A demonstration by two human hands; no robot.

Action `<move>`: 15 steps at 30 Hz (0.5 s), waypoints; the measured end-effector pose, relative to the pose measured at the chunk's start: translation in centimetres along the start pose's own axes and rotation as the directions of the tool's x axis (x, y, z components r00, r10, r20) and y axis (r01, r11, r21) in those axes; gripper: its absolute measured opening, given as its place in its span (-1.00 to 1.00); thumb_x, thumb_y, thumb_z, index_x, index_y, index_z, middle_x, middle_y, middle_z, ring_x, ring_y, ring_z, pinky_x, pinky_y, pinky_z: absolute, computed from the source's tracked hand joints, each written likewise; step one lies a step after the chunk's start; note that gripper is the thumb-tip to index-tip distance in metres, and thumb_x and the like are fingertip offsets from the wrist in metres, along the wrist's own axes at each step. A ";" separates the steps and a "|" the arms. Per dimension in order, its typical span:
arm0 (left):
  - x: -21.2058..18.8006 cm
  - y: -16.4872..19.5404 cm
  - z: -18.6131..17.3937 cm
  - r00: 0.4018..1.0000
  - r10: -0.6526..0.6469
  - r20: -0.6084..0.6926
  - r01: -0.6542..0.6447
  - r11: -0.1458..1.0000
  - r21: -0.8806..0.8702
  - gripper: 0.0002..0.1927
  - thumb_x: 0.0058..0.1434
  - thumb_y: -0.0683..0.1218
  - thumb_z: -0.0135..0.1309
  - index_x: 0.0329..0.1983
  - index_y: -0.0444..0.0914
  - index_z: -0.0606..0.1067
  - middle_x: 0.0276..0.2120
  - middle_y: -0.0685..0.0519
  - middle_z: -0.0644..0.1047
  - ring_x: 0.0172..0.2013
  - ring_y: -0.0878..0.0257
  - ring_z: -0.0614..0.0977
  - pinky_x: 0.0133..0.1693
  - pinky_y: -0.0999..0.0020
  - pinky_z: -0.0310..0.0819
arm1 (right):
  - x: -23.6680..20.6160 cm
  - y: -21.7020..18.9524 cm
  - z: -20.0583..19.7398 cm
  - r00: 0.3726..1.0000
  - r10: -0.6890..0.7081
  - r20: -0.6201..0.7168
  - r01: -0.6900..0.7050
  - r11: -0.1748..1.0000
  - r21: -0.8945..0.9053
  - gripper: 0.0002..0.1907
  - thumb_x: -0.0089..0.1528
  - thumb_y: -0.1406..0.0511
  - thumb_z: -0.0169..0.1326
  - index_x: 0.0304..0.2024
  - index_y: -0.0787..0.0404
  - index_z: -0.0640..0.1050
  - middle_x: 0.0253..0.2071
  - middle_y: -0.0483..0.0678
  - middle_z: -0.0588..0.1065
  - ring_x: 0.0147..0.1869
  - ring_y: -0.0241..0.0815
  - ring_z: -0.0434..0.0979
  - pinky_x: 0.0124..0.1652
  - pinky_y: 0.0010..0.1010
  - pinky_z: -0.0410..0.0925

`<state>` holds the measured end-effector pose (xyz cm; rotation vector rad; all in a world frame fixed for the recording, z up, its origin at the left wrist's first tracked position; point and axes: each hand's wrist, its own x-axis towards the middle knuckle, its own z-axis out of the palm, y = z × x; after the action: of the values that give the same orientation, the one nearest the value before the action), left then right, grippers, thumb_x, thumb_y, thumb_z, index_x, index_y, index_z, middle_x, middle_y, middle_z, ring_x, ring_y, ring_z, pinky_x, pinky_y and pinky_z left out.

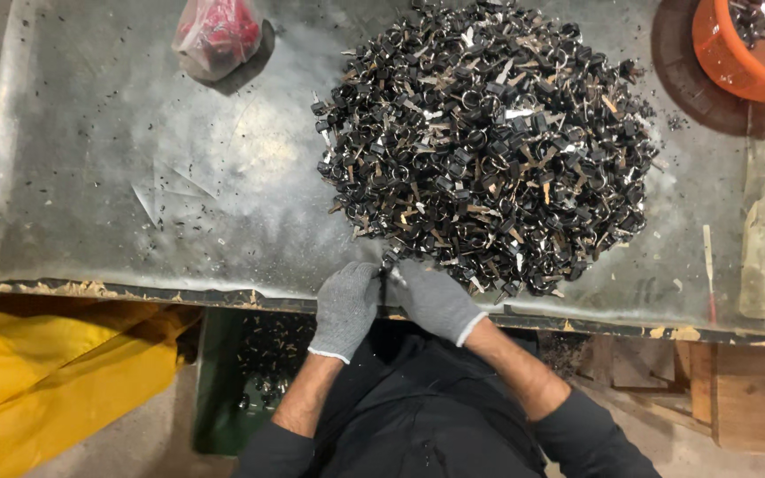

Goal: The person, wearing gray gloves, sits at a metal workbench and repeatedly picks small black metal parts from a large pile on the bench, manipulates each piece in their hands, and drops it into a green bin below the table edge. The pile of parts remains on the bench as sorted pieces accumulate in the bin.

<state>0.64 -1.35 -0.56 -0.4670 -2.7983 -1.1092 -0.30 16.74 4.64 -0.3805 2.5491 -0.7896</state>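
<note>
We work at the near edge of the scuffed grey metal-topped table (pixel 135 177), both hands in grey knit gloves. Our left hand (pixel 347 305) and right hand (pixel 436 299) meet at six o'clock of the big heap of small black clips with metal rings (pixel 489 142), fingers pressed together, pinching one small dark clip piece (pixel 386 265) between them. Judging by the heap, most of the pile is untouched. At two o'clock an orange plastic bucket (pixel 737 62) holds only a few pieces; a green bin (pixel 250 372) below the table edge at seven o'clock holds some too. A clear bag of red items (pixel 216 35) lies at ten o'clock.
</note>
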 end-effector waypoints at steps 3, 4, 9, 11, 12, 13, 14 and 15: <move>-0.2 -0.2 0.5 1.000 -0.014 0.017 0.014 1.000 0.015 -0.82 0.15 -0.20 0.12 -0.16 -0.25 0.56 -0.28 -0.07 0.60 -0.25 -0.02 0.64 -0.17 0.07 0.53 | -0.1 -1.2 0.0 0.948 0.298 0.116 -0.282 0.950 -0.133 -0.70 0.42 0.14 -0.12 -0.09 0.27 0.40 -0.34 0.16 0.56 -0.30 0.12 0.68 -0.31 -0.07 0.54; -0.2 -0.2 0.7 1.000 0.024 0.008 -0.024 0.999 0.031 -0.83 0.18 -0.20 0.12 -0.15 -0.25 0.56 -0.28 -0.06 0.59 -0.23 -0.01 0.64 -0.16 0.07 0.52 | -0.1 -1.7 0.3 0.966 0.257 0.002 -0.251 0.943 -0.217 -0.73 0.37 0.18 -0.08 -0.10 0.28 0.41 -0.31 0.21 0.55 -0.26 0.16 0.67 -0.32 -0.06 0.54; 0.1 -0.7 0.8 0.995 0.099 0.027 -0.100 0.994 0.053 -0.89 0.26 -0.18 0.12 -0.16 -0.24 0.54 -0.29 -0.04 0.57 -0.20 0.01 0.64 -0.13 0.08 0.53 | 0.8 -1.4 0.5 0.966 0.252 0.050 -0.237 0.950 -0.202 -0.74 0.37 0.26 -0.08 -0.02 0.33 0.43 -0.20 0.30 0.57 -0.12 0.25 0.64 -0.17 0.03 0.49; 0.1 -0.5 0.6 0.999 0.049 0.009 -0.049 0.998 0.028 -0.86 0.19 -0.17 0.13 -0.17 -0.23 0.55 -0.28 -0.04 0.59 -0.22 -0.02 0.63 -0.17 0.06 0.51 | 1.1 -0.1 0.3 0.982 0.121 0.144 -0.091 0.976 -0.196 -0.74 0.36 0.23 -0.07 -0.06 0.28 0.49 -0.11 0.30 0.53 -0.09 0.25 0.62 -0.16 0.02 0.48; 0.1 -0.4 0.6 1.000 0.029 -0.002 -0.029 0.999 0.016 -0.84 0.16 -0.17 0.14 -0.18 -0.22 0.56 -0.28 -0.04 0.59 -0.23 -0.03 0.62 -0.19 0.04 0.50 | 1.3 0.6 0.1 0.982 0.053 0.182 -0.018 0.982 -0.190 -0.74 0.36 0.21 -0.06 -0.09 0.25 0.52 -0.07 0.30 0.52 -0.08 0.26 0.62 -0.15 0.02 0.48; 0.3 -0.3 0.6 0.999 0.039 -0.007 -0.039 0.999 0.027 -0.84 0.16 -0.17 0.14 -0.18 -0.22 0.56 -0.28 -0.04 0.59 -0.23 -0.03 0.62 -0.19 0.04 0.50 | 1.3 0.9 0.3 0.995 0.037 0.096 -0.026 0.992 -0.120 -0.70 0.32 0.23 -0.05 0.01 0.27 0.48 -0.10 0.33 0.52 -0.10 0.31 0.60 -0.15 0.04 0.46; 0.4 -0.1 0.7 0.999 0.038 -0.012 -0.037 0.999 0.035 -0.84 0.16 -0.17 0.14 -0.18 -0.21 0.56 -0.28 -0.04 0.59 -0.23 -0.03 0.62 -0.19 0.04 0.50 | 1.5 1.1 0.4 0.999 0.026 0.020 -0.025 0.998 -0.050 -0.61 0.27 0.25 -0.04 0.11 0.28 0.44 -0.12 0.35 0.52 -0.12 0.36 0.58 -0.16 0.06 0.45; 0.2 0.1 0.6 0.999 0.032 -0.003 -0.032 0.999 0.041 -0.84 0.15 -0.17 0.14 -0.18 -0.21 0.55 -0.29 -0.04 0.58 -0.23 -0.04 0.62 -0.18 0.04 0.50 | 1.6 1.2 0.4 0.998 0.029 -0.050 -0.027 0.999 0.029 -0.50 0.23 0.27 -0.02 0.21 0.30 0.41 -0.15 0.38 0.52 -0.14 0.41 0.56 -0.16 0.08 0.44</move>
<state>0.51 -0.84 -0.92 -0.5033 -2.7941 -1.0431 -1.64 16.91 3.08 -0.3188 2.5815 -0.8344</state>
